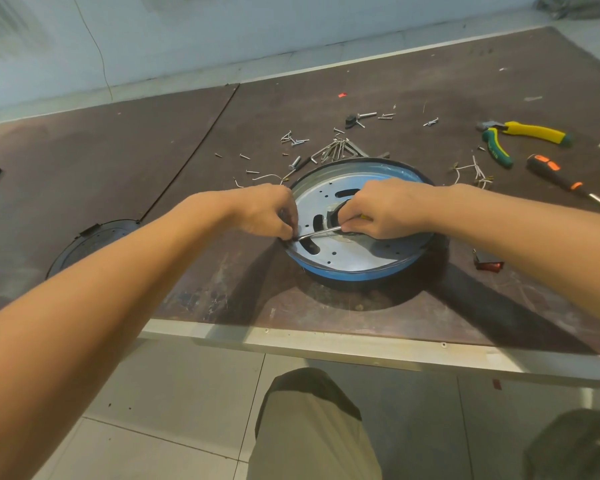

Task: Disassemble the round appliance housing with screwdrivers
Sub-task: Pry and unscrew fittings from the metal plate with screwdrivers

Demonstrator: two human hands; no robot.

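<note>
Silvery metal forms the face of the round appliance housing (pixel 347 261), a shallow disc with a blue band and a black rim. In the head view it lies flat on the dark brown bench (pixel 136 161), near the front edge and right of centre. The right hand (pixel 385 209) is over the housing's middle, its fingers clenched round the handle of a steel-shafted screwdriver (pixel 321 231) whose shaft runs across the disc toward the left rim. There the left hand (pixel 264 211) has its fingers curled, pinching the black rim just where the tip meets it. Behind the housing lie scattered loose screws (pixel 336 147). To the right are yellow-and-green pliers (pixel 534 133), an orange-and-black-handled screwdriver (pixel 551 173) and thin white wires (pixel 471 169). A black round cover (pixel 90 247) lies well apart on the left.
</note>
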